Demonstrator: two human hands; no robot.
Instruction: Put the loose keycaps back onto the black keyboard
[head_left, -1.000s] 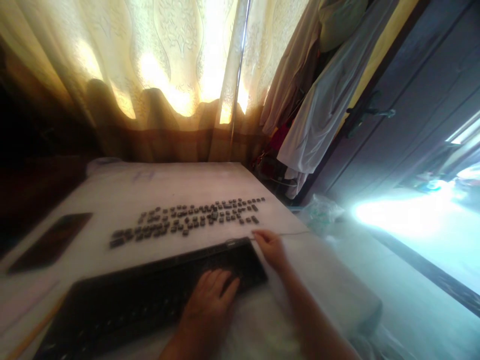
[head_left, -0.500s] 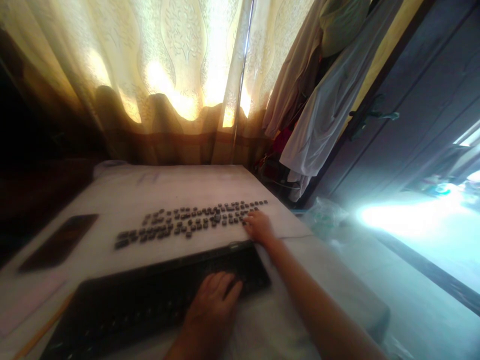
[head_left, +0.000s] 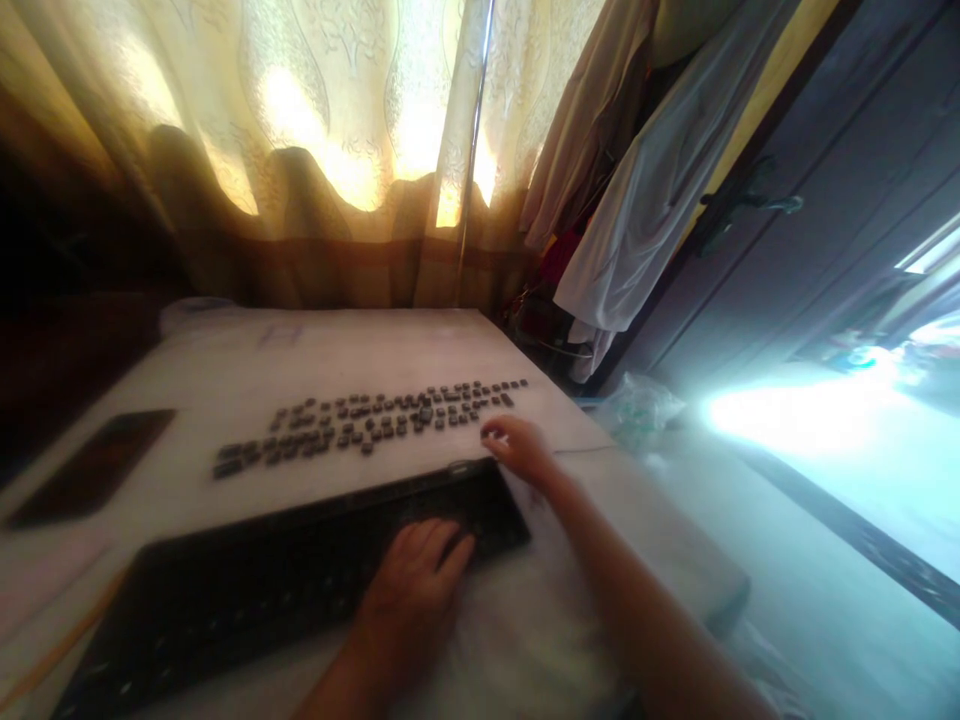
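A black keyboard (head_left: 300, 560) lies at a slant on the white-covered table, with many of its keys off. My left hand (head_left: 420, 570) rests palm-down on its right part, fingers extended together and thumb apart. Beyond the keyboard, several loose dark keycaps (head_left: 367, 447) are spread in rough rows. My right hand (head_left: 517, 445) is just off the keyboard's far right corner, at the near right side of these rows. Its thumb and fingertips curl together in a pinch; what is between them is too small and blurred to make out.
At the left lie a dark flat phone-like slab (head_left: 94, 468), a pale pink strip (head_left: 49, 580) and an orange stick (head_left: 67, 640). A curtain (head_left: 337, 120) hangs behind the table. Clothes (head_left: 637, 210) hang beside the door (head_left: 810, 200), and a clear plastic bag (head_left: 641, 400) sits at the right.
My right hand has drawn back from the keycap rows toward the keyboard, its fingers curling closer. My left hand stays on the keyboard. The whole view has shifted slightly.
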